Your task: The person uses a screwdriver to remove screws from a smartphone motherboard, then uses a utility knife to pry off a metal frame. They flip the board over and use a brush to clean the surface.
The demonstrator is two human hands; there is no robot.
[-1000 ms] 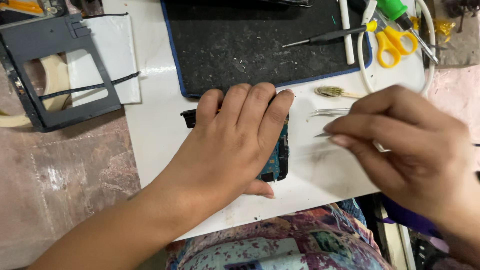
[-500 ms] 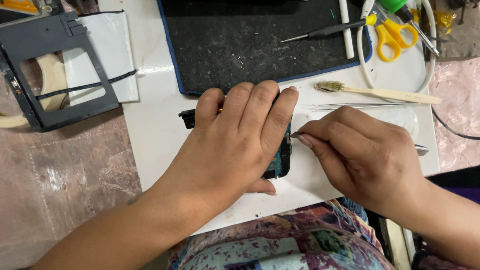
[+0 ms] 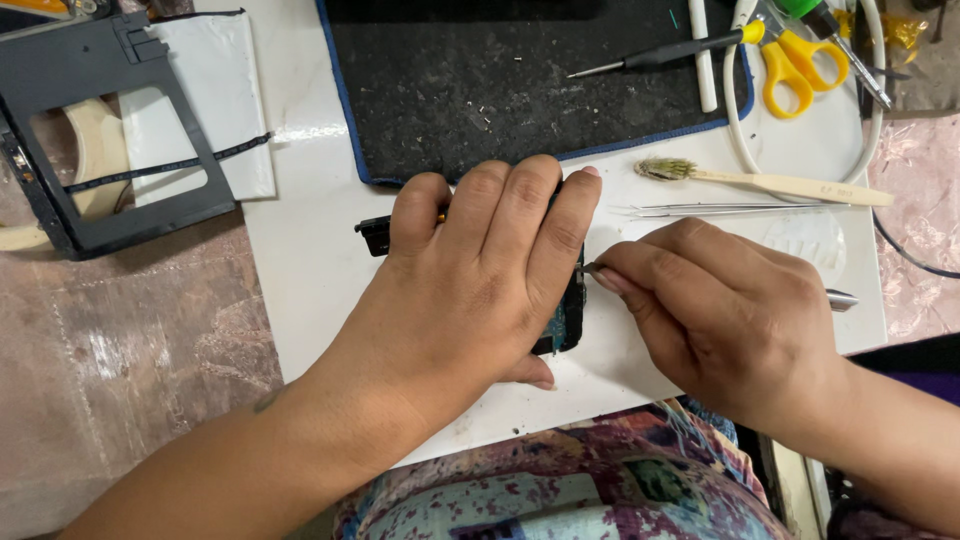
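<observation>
My left hand lies flat over a small black device with a teal circuit board, pressing it onto the white board. Only the device's left corner and right edge show. My right hand pinches a thin metal tool whose tip touches the device's right edge beside my left fingers. The tool's silver rear end sticks out to the right of my hand.
A black mat lies beyond the hands. On it and beside it are a black screwdriver, yellow scissors, a wooden toothbrush, metal tweezers and a white cable. A black frame sits at the left.
My right hand moved left from the tweezers area to the device's right edge, bringing the tool tip against it. My left hand stayed pressed on the device.
</observation>
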